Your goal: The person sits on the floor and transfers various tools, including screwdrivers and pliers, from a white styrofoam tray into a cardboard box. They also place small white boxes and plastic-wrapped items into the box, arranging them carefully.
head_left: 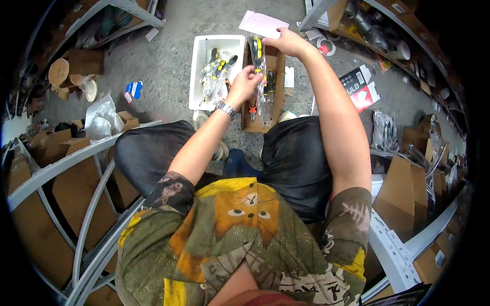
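Observation:
My left hand point(245, 85) closes its fingers on a screwdriver point(257, 51) with a black and yellow handle, wrapped in a clear plastic sleeve. The handle points away from me. At its far end, my right hand point(291, 43) pinches the top of the sleeve between thumb and finger. Below the screwdriver stands an open cardboard box point(278, 97), holding another black and yellow screwdriver point(271, 77) and orange-handled pliers point(252, 110). Left of it, a white plastic bin point(195, 71) contains several bagged screwdrivers point(219, 66). Sleeve and hands partly hide the box's contents.
Pink paper point(261, 23) lies beyond the box on the concrete floor point(168, 66). A roll of tape point(326, 47) and a flattened printed carton point(361, 87) lie to the right. Metal shelf frames point(87, 176) and cardboard boxes point(403, 191) flank me. A blue card point(134, 90) lies left.

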`<state>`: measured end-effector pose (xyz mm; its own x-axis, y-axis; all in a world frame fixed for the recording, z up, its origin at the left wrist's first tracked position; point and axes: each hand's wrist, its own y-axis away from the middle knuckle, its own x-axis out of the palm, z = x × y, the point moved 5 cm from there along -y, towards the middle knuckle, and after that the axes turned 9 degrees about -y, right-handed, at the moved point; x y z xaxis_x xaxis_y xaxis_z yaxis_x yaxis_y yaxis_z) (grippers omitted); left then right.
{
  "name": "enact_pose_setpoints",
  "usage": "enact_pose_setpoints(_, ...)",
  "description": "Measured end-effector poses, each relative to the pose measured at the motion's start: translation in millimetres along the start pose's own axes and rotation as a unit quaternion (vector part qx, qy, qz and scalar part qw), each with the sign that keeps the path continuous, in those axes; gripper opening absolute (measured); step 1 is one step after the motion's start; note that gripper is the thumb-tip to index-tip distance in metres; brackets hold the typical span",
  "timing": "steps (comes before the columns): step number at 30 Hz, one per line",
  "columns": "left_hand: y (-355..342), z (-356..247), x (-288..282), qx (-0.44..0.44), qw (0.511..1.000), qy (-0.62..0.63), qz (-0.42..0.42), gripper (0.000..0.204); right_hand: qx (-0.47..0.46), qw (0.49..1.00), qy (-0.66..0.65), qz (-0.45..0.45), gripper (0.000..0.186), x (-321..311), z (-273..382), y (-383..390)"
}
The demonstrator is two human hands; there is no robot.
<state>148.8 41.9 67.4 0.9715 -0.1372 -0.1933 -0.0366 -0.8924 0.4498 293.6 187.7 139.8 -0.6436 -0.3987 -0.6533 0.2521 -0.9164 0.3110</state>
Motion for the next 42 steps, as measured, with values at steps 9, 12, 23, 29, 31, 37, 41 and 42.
enact_pose_setpoints(9,-18.1,79.1,63.8,-0.041,0.967,-0.25,-0.026,0.03,-0.077,0.971,0.042,0.221,0.048,14.3,-3.9,9.8)
enact_pose_setpoints(12,-29.9,92.1,84.3,-0.055,0.962,-0.257,-0.072,0.029,-0.091,0.971,0.065,0.21,0.048,25.7,-2.6,10.0)
enact_pose_setpoints(23,-71.3,214.7,101.5,-0.169,0.981,-0.063,-0.073,0.038,-0.176,0.955,0.207,0.115,0.07,38.3,20.8,21.1)
enact_pose_setpoints(29,-59.8,205.7,100.6,-0.183,0.938,-0.286,0.062,0.063,-0.149,0.952,0.219,0.154,0.07,38.4,10.8,19.9)
enact_pose_setpoints(31,-36.5,164.3,86.7,-0.048,0.94,-0.337,0.039,0.056,-0.138,0.956,0.201,0.163,0.067,33.7,4.9,19.9)
enact_pose_setpoints(37,-22.9,23.2,-47.4,0.009,0.991,-0.099,-0.092,0.027,-0.126,0.964,0.137,0.187,0.058,24.7,-17.0,3.0)
enact_pose_setpoints(41,-65.3,104.2,-121.7,-0.01,0.877,-0.463,-0.131,0.028,-0.066,0.964,0.105,0.237,0.054,24.4,-12.4,5.0)
enact_pose_setpoints(42,-61.7,111.2,-117.0,-0.04,0.883,-0.462,-0.067,0.025,-0.071,0.963,0.107,0.236,0.054,24.9,-22.5,4.5)
